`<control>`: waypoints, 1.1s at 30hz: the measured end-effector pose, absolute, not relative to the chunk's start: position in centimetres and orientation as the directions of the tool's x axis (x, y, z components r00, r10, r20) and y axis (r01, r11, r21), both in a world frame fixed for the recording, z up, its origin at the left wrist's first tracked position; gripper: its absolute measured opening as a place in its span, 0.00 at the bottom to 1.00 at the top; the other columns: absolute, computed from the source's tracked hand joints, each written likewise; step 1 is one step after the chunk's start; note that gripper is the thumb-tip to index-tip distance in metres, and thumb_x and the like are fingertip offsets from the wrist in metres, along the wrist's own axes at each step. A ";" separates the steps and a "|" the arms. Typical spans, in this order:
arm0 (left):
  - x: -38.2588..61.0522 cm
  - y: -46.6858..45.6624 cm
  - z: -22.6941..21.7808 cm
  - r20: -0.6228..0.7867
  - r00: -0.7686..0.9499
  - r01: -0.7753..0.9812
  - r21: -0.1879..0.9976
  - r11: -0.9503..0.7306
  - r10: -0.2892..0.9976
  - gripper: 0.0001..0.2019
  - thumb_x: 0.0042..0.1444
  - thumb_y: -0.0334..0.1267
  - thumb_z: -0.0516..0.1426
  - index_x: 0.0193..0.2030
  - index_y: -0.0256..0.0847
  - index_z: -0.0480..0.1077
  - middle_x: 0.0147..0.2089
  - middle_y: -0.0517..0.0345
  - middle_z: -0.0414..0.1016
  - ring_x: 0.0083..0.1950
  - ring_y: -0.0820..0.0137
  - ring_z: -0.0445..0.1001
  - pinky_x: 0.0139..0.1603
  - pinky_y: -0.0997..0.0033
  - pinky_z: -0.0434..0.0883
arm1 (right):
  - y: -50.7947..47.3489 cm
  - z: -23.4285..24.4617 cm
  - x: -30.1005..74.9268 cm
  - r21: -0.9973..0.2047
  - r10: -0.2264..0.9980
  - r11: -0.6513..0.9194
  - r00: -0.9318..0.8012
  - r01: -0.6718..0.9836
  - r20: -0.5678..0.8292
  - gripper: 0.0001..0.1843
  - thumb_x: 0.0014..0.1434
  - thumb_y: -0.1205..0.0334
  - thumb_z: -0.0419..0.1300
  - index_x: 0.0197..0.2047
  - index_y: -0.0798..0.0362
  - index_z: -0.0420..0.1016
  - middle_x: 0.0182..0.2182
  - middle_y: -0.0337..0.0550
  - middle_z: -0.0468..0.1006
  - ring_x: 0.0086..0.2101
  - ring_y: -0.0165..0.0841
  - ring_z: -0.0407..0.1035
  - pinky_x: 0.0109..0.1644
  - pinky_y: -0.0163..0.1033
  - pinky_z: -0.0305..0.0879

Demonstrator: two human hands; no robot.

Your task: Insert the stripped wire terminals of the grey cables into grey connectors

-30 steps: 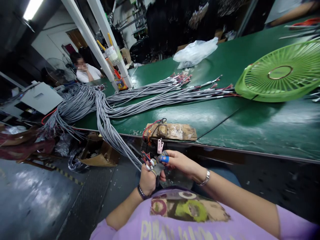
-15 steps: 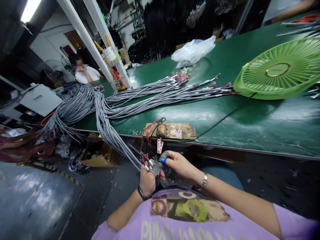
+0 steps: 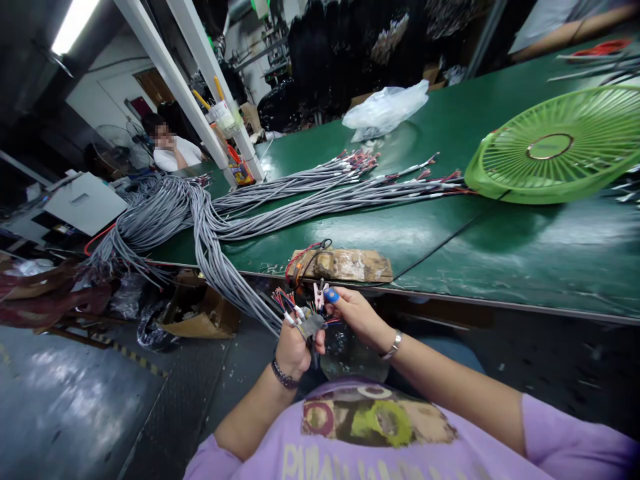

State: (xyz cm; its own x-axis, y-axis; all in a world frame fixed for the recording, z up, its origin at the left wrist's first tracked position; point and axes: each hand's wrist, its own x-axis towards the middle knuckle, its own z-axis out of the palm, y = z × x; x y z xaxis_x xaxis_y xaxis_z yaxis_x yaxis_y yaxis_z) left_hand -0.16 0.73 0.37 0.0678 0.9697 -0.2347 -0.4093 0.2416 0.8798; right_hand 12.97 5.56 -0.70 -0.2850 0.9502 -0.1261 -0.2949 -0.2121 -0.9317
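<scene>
My left hand (image 3: 295,348) is closed round the ends of a grey cable bundle (image 3: 235,283). Stripped red, dark and white wire ends (image 3: 286,301) fan out above that fist, and a grey wrap (image 3: 311,325) covers its thumb. Just right of it, my right hand (image 3: 356,315), with a blue wrap on the thumb, pinches at a pale pink clothespin (image 3: 319,297) by the table's front edge. The tips of its fingers are partly hidden there. A few loose wires (image 3: 333,322) show between the two hands.
On the green table (image 3: 420,233) lie a wooden block (image 3: 357,265) with wires, more grey cables (image 3: 300,217), a clear plastic bag (image 3: 385,110) and a green fan (image 3: 550,147). White posts (image 3: 197,80) rise at the left. A cardboard box (image 3: 200,320) sits below. A person (image 3: 173,150) is in the background.
My right hand has moved up and slightly away from the left hand to the clothespin. The left hand stays nearly in place, holding the cables, with more of their wire ends showing.
</scene>
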 end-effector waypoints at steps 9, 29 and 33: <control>-0.3 1.2 -0.1 -0.273 0.095 -0.404 0.868 0.288 0.957 0.16 0.40 0.48 0.62 0.27 0.36 0.68 0.11 0.66 0.62 0.10 0.80 0.57 0.10 0.81 0.56 | 6.2 -1.3 11.7 -0.634 0.855 -0.497 -0.458 -0.592 -0.242 0.23 0.44 0.43 0.65 0.29 0.55 0.70 0.20 0.36 0.68 0.22 0.25 0.60 0.26 0.32 0.57; 0.0 -1.0 0.1 -0.210 -0.036 -0.362 0.914 0.183 0.977 0.18 0.40 0.50 0.63 0.24 0.38 0.64 0.12 0.65 0.64 0.11 0.79 0.59 0.11 0.81 0.56 | 5.9 -1.6 12.2 -0.525 0.783 -0.608 -0.559 -0.596 -0.273 0.18 0.57 0.46 0.55 0.33 0.54 0.72 0.29 0.42 0.74 0.26 0.27 0.66 0.29 0.32 0.63; 0.4 -0.9 0.2 -0.203 -0.100 -0.371 0.916 0.153 0.974 0.16 0.41 0.48 0.63 0.24 0.38 0.64 0.13 0.65 0.65 0.12 0.79 0.60 0.12 0.81 0.58 | 6.0 -0.9 12.1 -0.581 0.830 -0.541 -0.499 -0.608 -0.250 0.13 0.53 0.52 0.62 0.32 0.54 0.72 0.27 0.40 0.73 0.26 0.26 0.65 0.27 0.30 0.62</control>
